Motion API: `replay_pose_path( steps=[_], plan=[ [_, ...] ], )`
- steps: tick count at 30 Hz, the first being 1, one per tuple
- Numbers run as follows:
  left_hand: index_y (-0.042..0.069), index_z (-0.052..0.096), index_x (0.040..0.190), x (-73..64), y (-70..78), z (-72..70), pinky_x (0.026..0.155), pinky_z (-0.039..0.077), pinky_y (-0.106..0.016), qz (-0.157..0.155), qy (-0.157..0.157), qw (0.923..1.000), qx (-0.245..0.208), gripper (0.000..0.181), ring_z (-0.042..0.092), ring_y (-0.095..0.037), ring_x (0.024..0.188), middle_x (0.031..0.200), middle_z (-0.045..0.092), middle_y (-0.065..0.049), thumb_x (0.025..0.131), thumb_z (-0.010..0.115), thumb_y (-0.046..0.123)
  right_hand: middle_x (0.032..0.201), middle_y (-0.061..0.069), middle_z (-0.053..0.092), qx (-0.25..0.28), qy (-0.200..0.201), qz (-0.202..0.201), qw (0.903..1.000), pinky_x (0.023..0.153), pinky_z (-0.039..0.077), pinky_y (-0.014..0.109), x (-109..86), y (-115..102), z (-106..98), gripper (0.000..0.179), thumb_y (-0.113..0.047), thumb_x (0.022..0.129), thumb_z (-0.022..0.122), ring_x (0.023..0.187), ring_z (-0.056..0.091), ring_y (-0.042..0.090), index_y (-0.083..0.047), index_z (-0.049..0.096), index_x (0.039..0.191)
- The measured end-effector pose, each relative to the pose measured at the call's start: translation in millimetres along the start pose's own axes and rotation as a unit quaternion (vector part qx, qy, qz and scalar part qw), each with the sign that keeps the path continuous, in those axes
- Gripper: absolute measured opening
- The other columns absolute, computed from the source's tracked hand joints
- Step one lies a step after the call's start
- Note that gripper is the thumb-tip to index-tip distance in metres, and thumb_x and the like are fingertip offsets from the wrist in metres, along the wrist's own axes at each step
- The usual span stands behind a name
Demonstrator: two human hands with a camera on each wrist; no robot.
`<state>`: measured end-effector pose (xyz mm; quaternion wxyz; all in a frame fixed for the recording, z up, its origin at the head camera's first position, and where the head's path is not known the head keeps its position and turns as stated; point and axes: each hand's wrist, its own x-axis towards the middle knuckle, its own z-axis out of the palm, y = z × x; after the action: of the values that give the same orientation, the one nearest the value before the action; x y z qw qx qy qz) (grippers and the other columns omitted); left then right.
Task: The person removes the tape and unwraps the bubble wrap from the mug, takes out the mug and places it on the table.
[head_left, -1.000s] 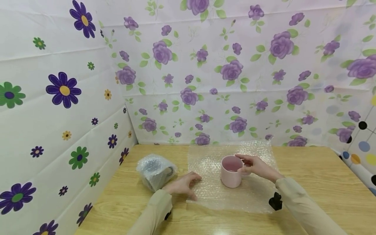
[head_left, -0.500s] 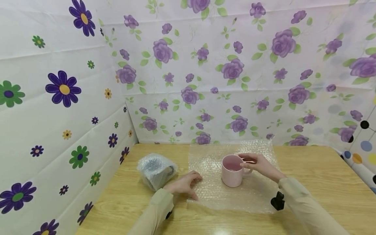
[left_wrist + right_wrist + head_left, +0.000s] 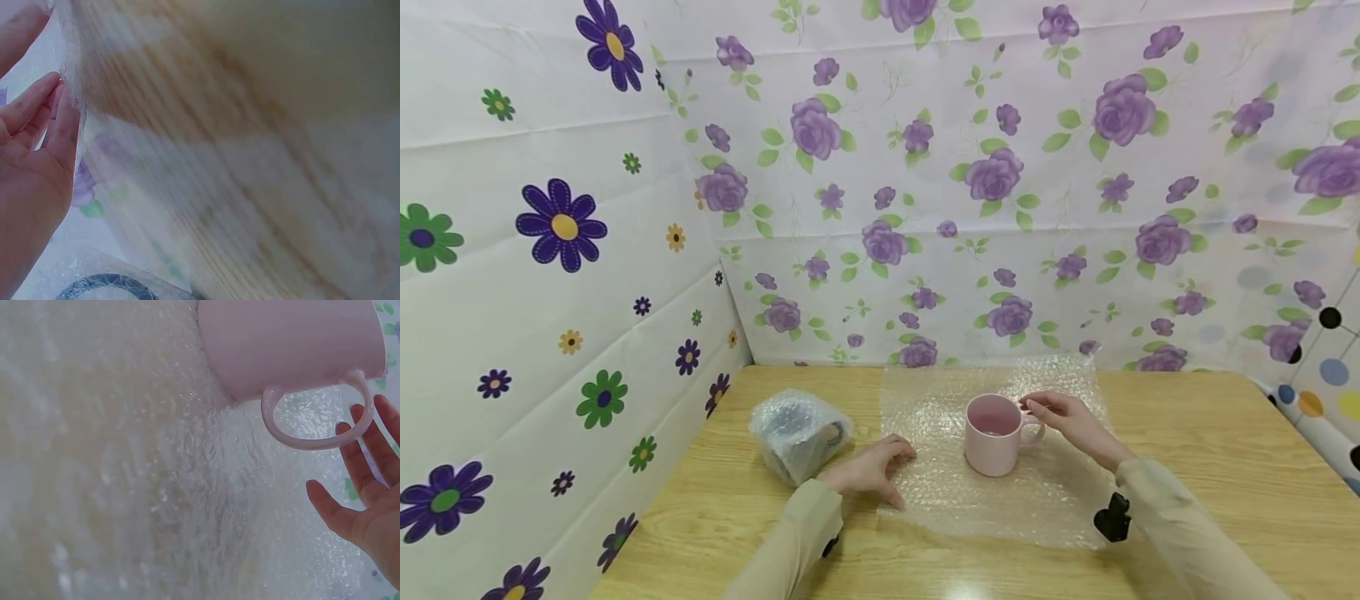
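A pink mug (image 3: 991, 446) stands upright on a flat sheet of bubble wrap (image 3: 925, 492), its handle turned right. My right hand (image 3: 1078, 427) is beside the handle, fingers loosely spread and holding nothing. The right wrist view has the fingertips right at the outer curve of the handle (image 3: 312, 443), with the thumb apart. At the sheet's left edge rests my left hand (image 3: 867, 471), its fingers relaxed and thumb apart. In the left wrist view those fingertips (image 3: 53, 78) touch the bubble wrap's edge.
A bubble-wrapped bundle (image 3: 797, 433) lies on the wooden table (image 3: 1187, 433) just left of my left hand; a dark ring shape shows through its wrap. Floral cloths (image 3: 925, 167) hang behind and to the left. The sheet's far edge reaches the back cloth.
My right hand has let go of the mug and drawn back to the right, away from its rim, uncovering the handle. My left hand and the mug stay almost where they were.
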<state>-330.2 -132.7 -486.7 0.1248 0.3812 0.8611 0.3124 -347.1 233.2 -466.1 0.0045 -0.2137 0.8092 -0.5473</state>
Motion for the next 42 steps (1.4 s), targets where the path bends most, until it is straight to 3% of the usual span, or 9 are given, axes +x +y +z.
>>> replay_pose_path(
  steps=[5,12,18,21,28,42],
  plan=[
    [0.0,0.05,0.118,0.2,1.8,-1.1,0.088,0.038,-0.029,0.0,0.0,1.0,-0.001,0.07,0.045,-0.022,0.101,0.115,0.045,-0.009,0.06,0.085,0.014,0.109,0.02,0.057,0.028,0.006,0.027,0.9992,0.087,0.039,0.051,-1.2,4,1,0.039,-0.027,0.097,0.044,0.105,0.05,0.033,0.007,0.055,0.112],
    [-0.002,0.05,0.117,0.7,4.7,-3.1,0.088,0.038,-0.03,0.004,-0.003,1.0,0.004,0.07,0.045,-0.024,0.101,0.115,0.045,-0.01,0.059,0.085,0.014,0.103,0.02,0.057,0.076,0.011,0.064,0.995,0.084,0.044,0.044,-3.5,9,5,0.048,-0.031,0.099,0.038,0.095,0.054,0.019,0.013,0.052,0.11],
    [-0.002,0.05,0.117,0.1,6.2,-4.6,0.088,0.038,-0.03,0.002,-0.005,1.0,0.0,0.069,0.045,-0.025,0.101,0.114,0.045,-0.01,0.059,0.085,0.012,0.101,0.018,0.058,0.097,0.002,0.075,0.9925,0.081,0.046,0.042,-3.1,12,10,0.051,-0.034,0.099,0.035,0.1,0.053,0.034,0.012,0.055,0.103],
    [-0.002,0.05,0.117,-0.4,6.0,-4.9,0.088,0.038,-0.03,0.008,-0.005,1.0,0.002,0.069,0.045,-0.025,0.101,0.115,0.045,-0.011,0.059,0.085,0.013,0.095,0.015,0.058,0.095,0.009,0.083,0.992,0.079,0.047,0.042,-2.5,14,13,0.049,-0.036,0.098,0.037,0.095,0.054,0.031,0.009,0.058,0.099],
    [-0.002,0.05,0.117,0.3,4.4,-3.3,0.088,0.038,-0.028,-0.002,-0.003,1.0,0.0,0.07,0.045,-0.022,0.101,0.115,0.045,-0.009,0.058,0.085,0.012,0.082,0.012,0.051,0.119,0.01,0.067,0.9906,0.075,0.048,0.045,1.0,22,18,0.045,-0.032,0.098,0.041,0.078,0.052,0.016,0.011,0.05,0.087],
    [-0.001,0.05,0.117,-0.4,1.2,0.4,0.086,0.039,-0.027,0.002,-0.001,1.0,0.003,0.07,0.045,-0.021,0.099,0.113,0.045,-0.008,0.058,0.086,0.014,0.077,0.012,0.045,0.132,0.017,0.073,0.9885,0.074,0.048,0.043,-0.4,25,22,0.045,-0.032,0.096,0.045,0.076,0.049,0.017,0.011,0.042,0.08]
  ],
)
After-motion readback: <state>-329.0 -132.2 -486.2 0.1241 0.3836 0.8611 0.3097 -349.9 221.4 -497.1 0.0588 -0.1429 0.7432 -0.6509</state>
